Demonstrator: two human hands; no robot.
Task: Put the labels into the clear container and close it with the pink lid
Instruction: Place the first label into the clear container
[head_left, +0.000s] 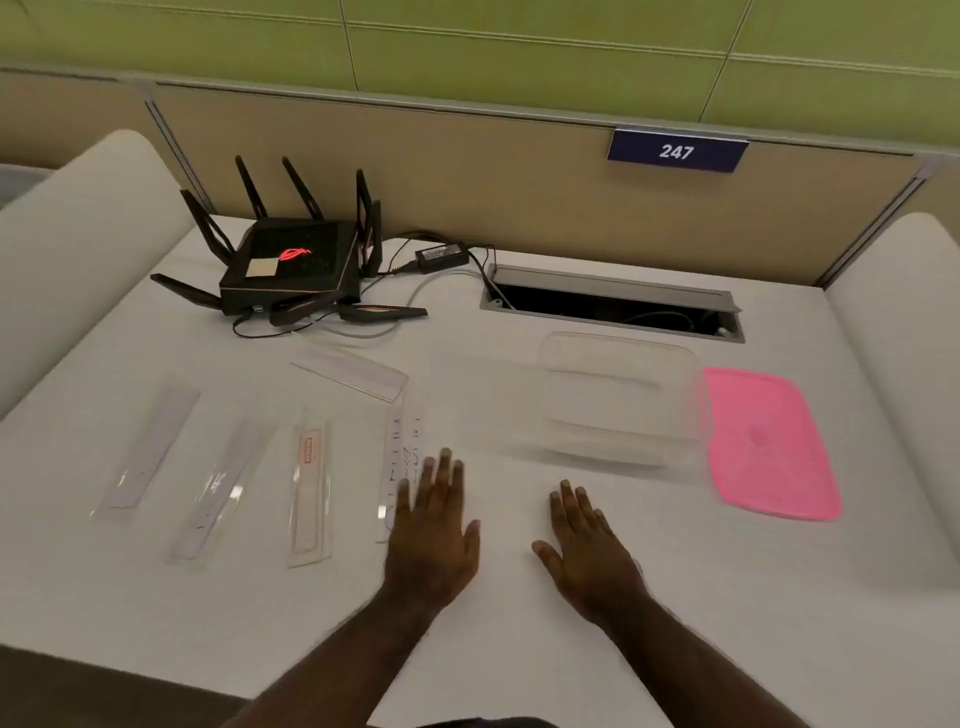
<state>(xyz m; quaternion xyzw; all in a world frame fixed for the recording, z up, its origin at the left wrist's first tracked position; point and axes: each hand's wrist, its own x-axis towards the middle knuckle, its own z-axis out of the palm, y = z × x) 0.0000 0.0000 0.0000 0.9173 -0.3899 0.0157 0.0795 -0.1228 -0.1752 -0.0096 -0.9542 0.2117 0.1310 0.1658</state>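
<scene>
Several long clear label strips lie on the white desk: one at the far left, one beside it, one with red print, one with black marks and one lying crosswise behind them. The clear container stands open at centre right. The pink lid lies flat just right of it. My left hand rests flat with fingers spread, its fingertips at the edge of the black-marked label. My right hand lies flat and empty in front of the container.
A black router with antennas sits at the back left with a power brick and cables. An open cable hatch is set in the desk behind the container. A partition with a "247" sign closes the back.
</scene>
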